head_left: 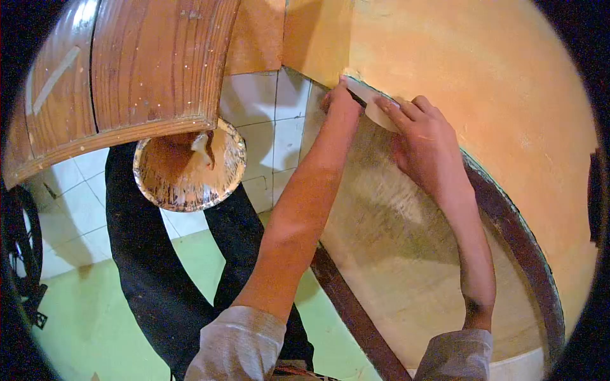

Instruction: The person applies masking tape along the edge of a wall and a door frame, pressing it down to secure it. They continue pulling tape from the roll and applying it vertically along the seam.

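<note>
My left hand (339, 98) is at the wall corner, fingers curled onto the end of a pale strip of tape (359, 87). The strip runs along the dark trim (502, 197), where it meets the orange-painted wall (483, 76). In my right hand (429, 143) is a roll of masking tape (380, 118), gripped between thumb and fingers close to the strip. Part of the left fingertips is hidden behind the hand.
A paint-smeared bucket (184, 204) holding orange paint and what looks like a brush (204, 151) stands by black-trousered legs (143, 254). A wooden plank surface (152, 63) overhangs it. White tiles (251, 101) and green floor (82, 317) lie beyond.
</note>
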A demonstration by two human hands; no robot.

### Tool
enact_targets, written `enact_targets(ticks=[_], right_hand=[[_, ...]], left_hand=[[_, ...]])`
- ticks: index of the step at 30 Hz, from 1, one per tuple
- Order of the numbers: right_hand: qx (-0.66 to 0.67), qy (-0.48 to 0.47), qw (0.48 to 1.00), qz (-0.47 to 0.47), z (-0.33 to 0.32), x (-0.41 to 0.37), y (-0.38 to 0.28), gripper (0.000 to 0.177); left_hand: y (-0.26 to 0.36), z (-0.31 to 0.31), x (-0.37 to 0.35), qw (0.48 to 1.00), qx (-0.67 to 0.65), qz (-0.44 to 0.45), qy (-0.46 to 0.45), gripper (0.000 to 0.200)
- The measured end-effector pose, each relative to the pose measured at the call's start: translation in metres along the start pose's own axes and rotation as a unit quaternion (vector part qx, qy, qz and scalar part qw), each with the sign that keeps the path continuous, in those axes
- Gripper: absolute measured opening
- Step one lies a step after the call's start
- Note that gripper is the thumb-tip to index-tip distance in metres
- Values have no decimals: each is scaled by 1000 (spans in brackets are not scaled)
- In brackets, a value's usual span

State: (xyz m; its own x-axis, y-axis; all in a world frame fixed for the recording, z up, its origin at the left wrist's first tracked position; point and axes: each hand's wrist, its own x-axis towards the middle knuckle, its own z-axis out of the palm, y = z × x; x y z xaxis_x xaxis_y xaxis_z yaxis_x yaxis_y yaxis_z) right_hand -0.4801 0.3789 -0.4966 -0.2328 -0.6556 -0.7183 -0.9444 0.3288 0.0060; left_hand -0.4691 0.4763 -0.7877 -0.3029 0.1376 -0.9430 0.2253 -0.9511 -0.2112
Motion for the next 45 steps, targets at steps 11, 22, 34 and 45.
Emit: enact_targets(ticks=[11,22,34,45], right_hand=[[28,3,1000,0,-10,-17,11,29],[9,7,1000,-7,-10,-14,12,39],[-32,5,999,-6,-7,-13,3,47],[-24,-21,999,9,-10,-13,-2,56]], left_hand=[[14,-14,-3,972,48,21,-227,39],[12,-7,-1,990,-68,-85,89,29],[35,-19,-54,873,307,379,25,16],[29,-20,-82,758,485,431,-67,33]])
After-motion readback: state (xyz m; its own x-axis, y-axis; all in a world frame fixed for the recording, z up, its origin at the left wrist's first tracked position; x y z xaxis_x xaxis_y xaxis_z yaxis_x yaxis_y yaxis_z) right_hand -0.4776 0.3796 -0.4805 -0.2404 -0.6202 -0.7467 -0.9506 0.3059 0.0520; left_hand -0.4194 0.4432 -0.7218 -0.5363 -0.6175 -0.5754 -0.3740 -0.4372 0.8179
